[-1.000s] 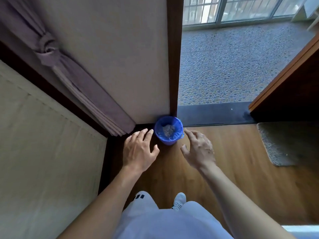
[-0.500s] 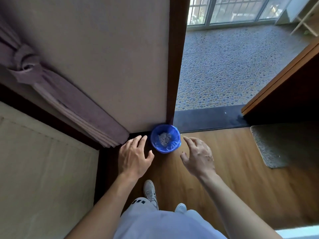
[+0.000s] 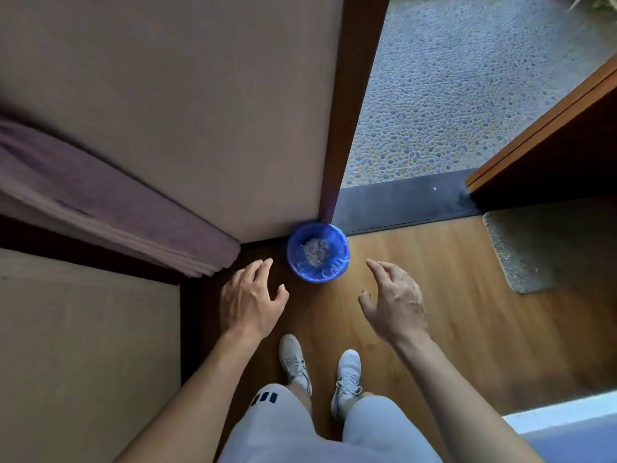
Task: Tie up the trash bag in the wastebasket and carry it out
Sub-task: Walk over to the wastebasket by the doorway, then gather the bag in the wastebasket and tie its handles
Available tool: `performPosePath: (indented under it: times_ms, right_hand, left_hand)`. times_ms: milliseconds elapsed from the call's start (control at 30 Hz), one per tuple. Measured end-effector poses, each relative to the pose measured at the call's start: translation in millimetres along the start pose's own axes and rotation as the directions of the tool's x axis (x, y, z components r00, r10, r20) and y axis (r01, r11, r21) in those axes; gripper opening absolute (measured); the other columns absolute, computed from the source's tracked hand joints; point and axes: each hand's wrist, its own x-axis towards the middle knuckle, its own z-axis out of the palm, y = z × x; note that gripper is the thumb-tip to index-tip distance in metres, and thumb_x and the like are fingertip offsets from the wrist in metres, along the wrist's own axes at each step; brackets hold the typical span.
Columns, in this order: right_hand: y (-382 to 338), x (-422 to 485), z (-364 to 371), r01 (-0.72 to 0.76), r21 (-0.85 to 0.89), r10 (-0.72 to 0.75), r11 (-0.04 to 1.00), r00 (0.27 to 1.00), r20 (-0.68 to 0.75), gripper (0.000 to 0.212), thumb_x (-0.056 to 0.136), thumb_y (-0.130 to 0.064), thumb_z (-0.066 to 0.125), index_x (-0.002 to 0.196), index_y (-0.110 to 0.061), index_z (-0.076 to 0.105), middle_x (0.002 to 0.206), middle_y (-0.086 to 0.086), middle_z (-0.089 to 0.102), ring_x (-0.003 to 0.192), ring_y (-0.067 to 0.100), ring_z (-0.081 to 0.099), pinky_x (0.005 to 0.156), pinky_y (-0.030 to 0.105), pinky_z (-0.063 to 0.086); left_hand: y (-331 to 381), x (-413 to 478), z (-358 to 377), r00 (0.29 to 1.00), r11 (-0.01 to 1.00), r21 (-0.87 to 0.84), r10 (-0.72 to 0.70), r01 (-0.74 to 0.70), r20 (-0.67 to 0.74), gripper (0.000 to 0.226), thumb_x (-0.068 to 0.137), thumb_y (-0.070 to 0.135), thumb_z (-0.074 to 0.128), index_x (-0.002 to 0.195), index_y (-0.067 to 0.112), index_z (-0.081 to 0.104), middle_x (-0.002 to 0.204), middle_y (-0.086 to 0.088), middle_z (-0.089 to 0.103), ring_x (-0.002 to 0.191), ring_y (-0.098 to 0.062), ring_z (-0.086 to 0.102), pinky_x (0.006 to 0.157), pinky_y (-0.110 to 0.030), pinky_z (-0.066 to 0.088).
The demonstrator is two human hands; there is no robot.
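A small round wastebasket lined with a blue trash bag [image 3: 329, 267] stands on the wooden floor against the wall, at the foot of a dark door post. Pale crumpled waste [image 3: 315, 251] lies inside it. My left hand [image 3: 250, 300] hovers just left of and below the basket, fingers spread, holding nothing. My right hand [image 3: 394, 300] hovers to the right of it, fingers apart and curved, also holding nothing. Neither hand touches the bag.
A beige wall [image 3: 207, 111] and a purple curtain [image 3: 110, 215] rise at the left. A dark threshold [image 3: 404, 203] leads to a pebbled floor [image 3: 460, 95]. A wooden cabinet [image 3: 547, 138] and a grey mat [image 3: 534, 248] lie at the right. My shoes [image 3: 320, 372] stand below the basket.
The view has tilted down and come closer to the basket; both shoes now show. My hands have spread a little wider apart on either side of it.
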Motion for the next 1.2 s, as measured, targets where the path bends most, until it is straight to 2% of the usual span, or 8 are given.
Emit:
performPosePath:
  times_ms: [200, 400, 700, 867, 1067, 1200]
  right_hand:
    - [27, 29, 37, 0.028, 0.038, -0.029, 0.999, 0.999, 0.024, 0.059, 0.079, -0.034, 0.055, 0.136, -0.02, 0.055, 0.128, 0.005, 0.062, 0.121, 0.026, 0.056, 0.104, 0.047, 0.044]
    - [75, 54, 100, 0.045, 0.072, -0.049, 0.996, 0.998, 0.045, 0.057, 0.081, -0.034, 0.055, 0.136, -0.02, 0.054, 0.127, 0.003, 0.061, 0.119, 0.024, 0.056, 0.104, 0.047, 0.044]
    - [151, 98, 253, 0.097, 0.016, -0.098, 0.995, 0.994, 0.052, 0.06, 0.078, -0.036, 0.052, 0.135, -0.02, 0.055, 0.126, 0.003, 0.061, 0.118, 0.023, 0.056, 0.105, 0.048, 0.043]
    - [192, 132, 351, 0.074, 0.007, -0.074, 0.997, 0.997, 0.021, 0.059, 0.078, -0.035, 0.052, 0.135, -0.019, 0.055, 0.127, 0.003, 0.062, 0.117, 0.024, 0.057, 0.105, 0.046, 0.043]
    - [244, 177, 449, 0.008, -0.005, -0.008, 1.0, 1.0, 0.009, 0.056, 0.08, -0.028, 0.064, 0.134, -0.017, 0.055, 0.125, 0.005, 0.062, 0.116, 0.026, 0.057, 0.103, 0.045, 0.042]
    - [264, 194, 510, -0.121, 0.035, 0.116, 0.992, 0.987, 0.108, 0.056, 0.085, -0.032, 0.062, 0.138, -0.021, 0.051, 0.129, 0.004, 0.059, 0.116, 0.026, 0.055, 0.098, 0.042, 0.043]
  left_hand:
    - [4, 14, 43, 0.997, 0.996, -0.052, -0.075, 0.076, 0.023, 0.064, 0.085, 0.049, 0.045, 0.143, 0.022, 0.045, 0.143, -0.003, 0.054, 0.127, -0.025, 0.052, 0.097, -0.044, 0.046]
    - [13, 20, 119, 0.989, 0.985, -0.093, -0.14, 0.145, 0.056, 0.061, 0.089, 0.045, 0.053, 0.145, 0.023, 0.042, 0.144, -0.003, 0.053, 0.128, -0.024, 0.051, 0.099, -0.043, 0.046]
    - [-14, 73, 271, 0.978, 0.967, -0.151, -0.203, 0.208, 0.045, 0.06, 0.089, 0.044, 0.056, 0.144, 0.022, 0.042, 0.143, -0.004, 0.054, 0.126, -0.025, 0.052, 0.098, -0.041, 0.046]
    - [-59, 128, 362, 0.976, 0.966, -0.137, -0.217, 0.218, 0.025, 0.063, 0.09, 0.042, 0.057, 0.147, 0.023, 0.037, 0.148, -0.007, 0.048, 0.131, -0.028, 0.049, 0.1, -0.044, 0.046]
    - [-94, 179, 461, 0.979, 0.973, -0.103, -0.205, 0.206, 0.022, 0.073, 0.085, 0.038, 0.068, 0.148, 0.024, 0.034, 0.152, -0.005, 0.044, 0.135, -0.027, 0.045, 0.105, -0.045, 0.043]
    - [-111, 203, 523, 0.961, 0.946, -0.172, -0.271, 0.275, 0.048, 0.079, 0.076, 0.036, 0.078, 0.144, 0.024, 0.041, 0.147, -0.006, 0.048, 0.132, -0.029, 0.047, 0.104, -0.049, 0.043]
